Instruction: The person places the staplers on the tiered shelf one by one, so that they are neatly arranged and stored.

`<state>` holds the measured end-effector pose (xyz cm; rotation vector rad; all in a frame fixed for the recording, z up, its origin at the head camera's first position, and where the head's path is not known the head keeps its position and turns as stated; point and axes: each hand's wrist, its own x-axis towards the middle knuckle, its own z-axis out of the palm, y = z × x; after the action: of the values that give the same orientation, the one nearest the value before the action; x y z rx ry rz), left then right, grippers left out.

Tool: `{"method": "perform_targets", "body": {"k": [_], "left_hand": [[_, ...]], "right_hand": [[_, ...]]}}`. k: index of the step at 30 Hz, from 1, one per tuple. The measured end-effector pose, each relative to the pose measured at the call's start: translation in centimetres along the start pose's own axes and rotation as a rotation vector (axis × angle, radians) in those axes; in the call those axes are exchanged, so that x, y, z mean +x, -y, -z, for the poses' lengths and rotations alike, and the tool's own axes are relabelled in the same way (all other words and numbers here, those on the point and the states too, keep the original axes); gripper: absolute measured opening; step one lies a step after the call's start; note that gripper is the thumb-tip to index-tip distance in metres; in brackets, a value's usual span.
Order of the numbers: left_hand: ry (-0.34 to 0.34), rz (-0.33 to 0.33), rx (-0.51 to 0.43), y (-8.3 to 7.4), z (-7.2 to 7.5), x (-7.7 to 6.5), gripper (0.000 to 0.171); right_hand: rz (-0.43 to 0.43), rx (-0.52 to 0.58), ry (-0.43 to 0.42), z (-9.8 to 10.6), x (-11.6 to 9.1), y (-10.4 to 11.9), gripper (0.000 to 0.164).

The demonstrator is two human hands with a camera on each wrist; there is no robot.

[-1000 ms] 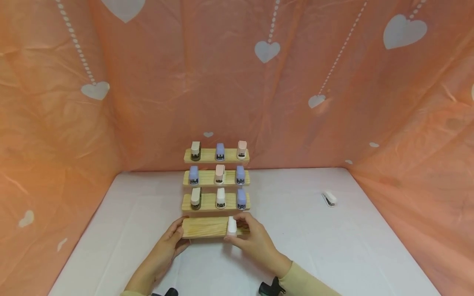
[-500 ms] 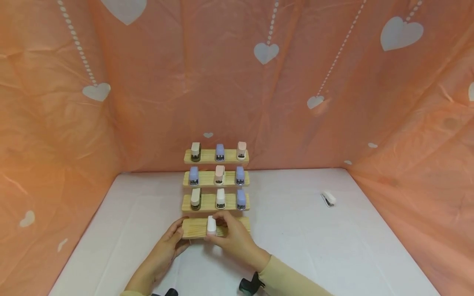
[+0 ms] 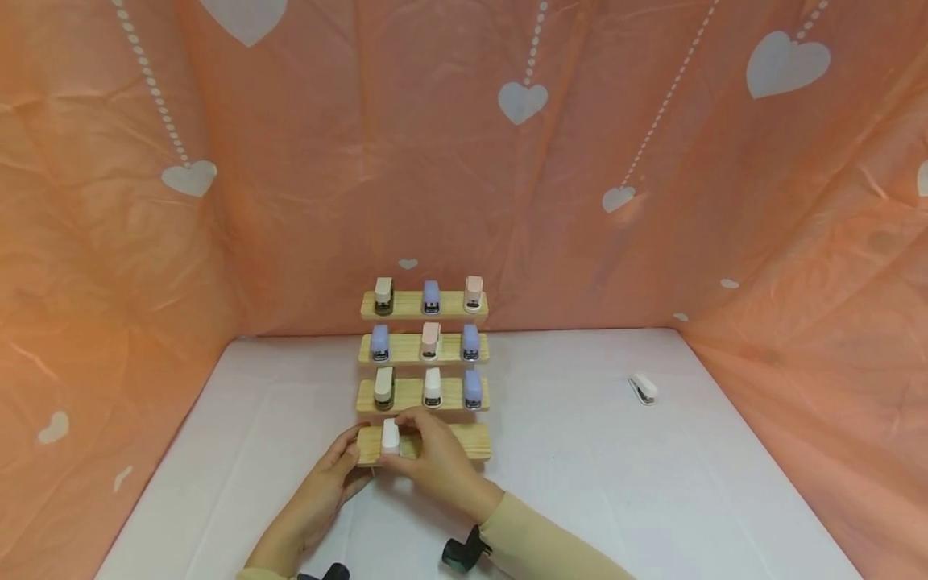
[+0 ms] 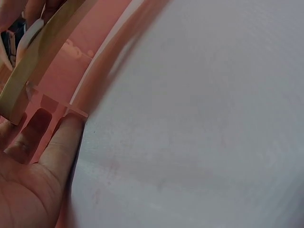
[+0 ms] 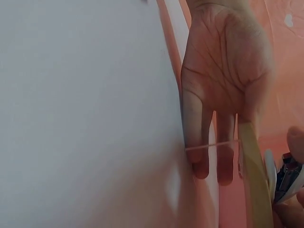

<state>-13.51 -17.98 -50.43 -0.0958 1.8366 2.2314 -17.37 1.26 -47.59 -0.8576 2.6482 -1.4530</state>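
Note:
A white mini stapler [image 3: 391,436] stands near the left end of the front wooden shelf board [image 3: 467,441]. My right hand [image 3: 444,469] pinches it between thumb and fingers, one at each end. My left hand [image 3: 324,486] grips the board's left end. In the right wrist view, the left hand [image 5: 223,76] reaches its fingers down past a thin clear panel [image 5: 211,144] below the board. The stapler's metal underside [image 5: 288,172] shows at the right edge there, beside the right fingertips [image 5: 296,137].
Behind stand three higher boards, the nearest [image 3: 408,395] bearing a beige stapler [image 3: 383,388], a white stapler [image 3: 432,387] and a purple stapler [image 3: 473,390]. More staplers stand on the upper boards. Another white stapler [image 3: 644,389] lies on the white tabletop [image 3: 580,451] to the right.
My right hand has moved left along the front board with the white stapler, from its right part to near its left end. The left hand stays at the board's left end.

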Motion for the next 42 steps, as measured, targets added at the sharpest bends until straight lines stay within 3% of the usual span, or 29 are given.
{"method": "perform_targets", "body": {"k": [6, 14, 27, 32, 42], "left_hand": [[0.003, 0.008, 0.010, 0.0, 0.0, 0.0, 0.045], [-0.001, 0.008, 0.013, -0.1, -0.1, 0.0, 0.044], [0.000, 0.007, 0.026, -0.2, -0.1, -0.1, 0.045], [-0.014, 0.018, 0.038, -0.1, 0.0, 0.0, 0.045], [-0.005, 0.029, 0.062, -0.1, 0.0, 0.1, 0.045]], "right_hand": [[0.021, -0.011, -0.015, -0.6, 0.3, 0.1, 0.048], [-0.018, -0.046, -0.023, -0.8, 0.3, 0.4, 0.048], [0.028, -0.037, -0.005, -0.4, -0.3, -0.1, 0.049], [0.025, 0.006, 0.025, 1.0, -1.2, -0.4, 0.048], [0.152, 0.027, 0.022, 6.1, -3.4, 0.8, 0.050]]}}
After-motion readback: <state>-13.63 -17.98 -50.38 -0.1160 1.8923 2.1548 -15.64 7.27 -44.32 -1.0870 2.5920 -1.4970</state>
